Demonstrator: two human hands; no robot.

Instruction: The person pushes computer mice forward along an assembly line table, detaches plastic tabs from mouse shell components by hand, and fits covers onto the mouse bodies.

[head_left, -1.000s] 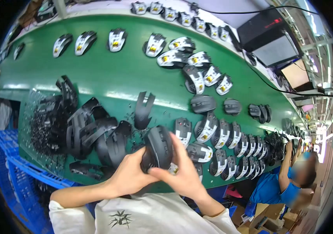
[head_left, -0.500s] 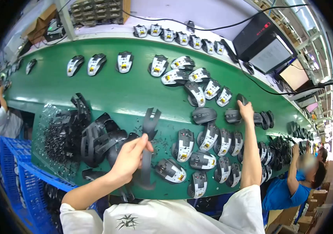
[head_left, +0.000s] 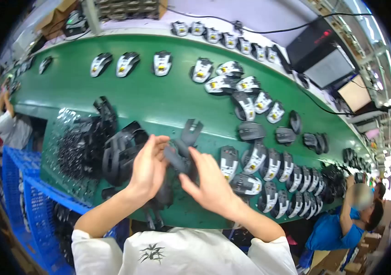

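Observation:
Between my hands is a dark grey mouse shell piece [head_left: 176, 158], blurred by motion. My right hand [head_left: 210, 183] comes from the right and is closed on it, thumb below and fingers above. From the left, my left hand [head_left: 147, 169] closes on the same piece with curved fingers; its thumb is hidden. A forked black plastic part [head_left: 191, 131] shows just beyond the piece; I cannot tell whether they are joined. Beside my left hand lies a pile of black shells [head_left: 118, 153]. Right of my right hand stand mice with white inner parts [head_left: 229, 161].
Loose small black parts [head_left: 74, 151] lie on clear plastic at the left. A blue crate [head_left: 30, 192] stands at the left edge. More half-built mice [head_left: 203, 69] cross the green table. Dark mice [head_left: 285, 135] sit at the right. A person in blue [head_left: 337, 229] works at the right.
My right hand has let go of a dark mouse at the right, which stays there, and has come across to my left hand. The view has shifted slightly.

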